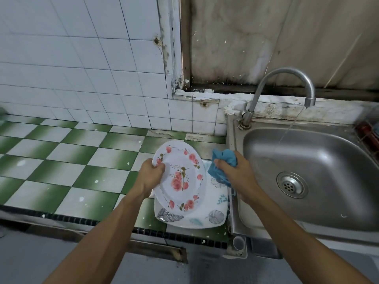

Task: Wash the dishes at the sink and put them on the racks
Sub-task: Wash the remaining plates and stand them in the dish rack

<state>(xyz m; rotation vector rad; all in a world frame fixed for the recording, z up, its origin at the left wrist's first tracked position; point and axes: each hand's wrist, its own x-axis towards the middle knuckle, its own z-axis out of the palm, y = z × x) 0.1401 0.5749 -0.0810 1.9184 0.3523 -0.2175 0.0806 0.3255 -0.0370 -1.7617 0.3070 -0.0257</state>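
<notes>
A white plate with pink roses (180, 177) is tilted up above the counter, and my left hand (150, 174) grips its left rim. My right hand (232, 171) clutches a bunched blue cloth (222, 163) just right of the plate, left of the sink. Beneath the rose plate lies a white square plate with grey and blue leaf prints (196, 218) on the green-and-white tiled counter. The steel sink (320, 160) is at the right, and a thin stream of water falls into it from the curved tap (287, 76).
The checkered counter (67, 158) stretches to the left, backed by a white tiled wall. A small glass (239, 242) stands at the counter's front edge by the sink corner. Something red (367, 134) sits at the far right edge behind the sink.
</notes>
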